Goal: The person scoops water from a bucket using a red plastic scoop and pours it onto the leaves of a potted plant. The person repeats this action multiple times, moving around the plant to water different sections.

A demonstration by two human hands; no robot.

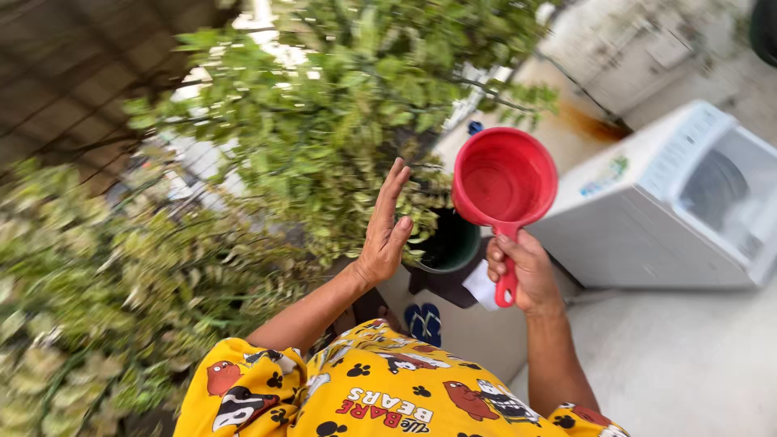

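Red plastic scoop (504, 183) raised above the dark green pot (450, 243), right hand (524, 273) fingers wrapped tight on its handle; looks light, rigid, best gripped mid-handle. Left hand (385, 229) flat, fingers together, empty, just left of scoop by the leafy bush (324, 121); white washing machine (688, 202) right of scoop
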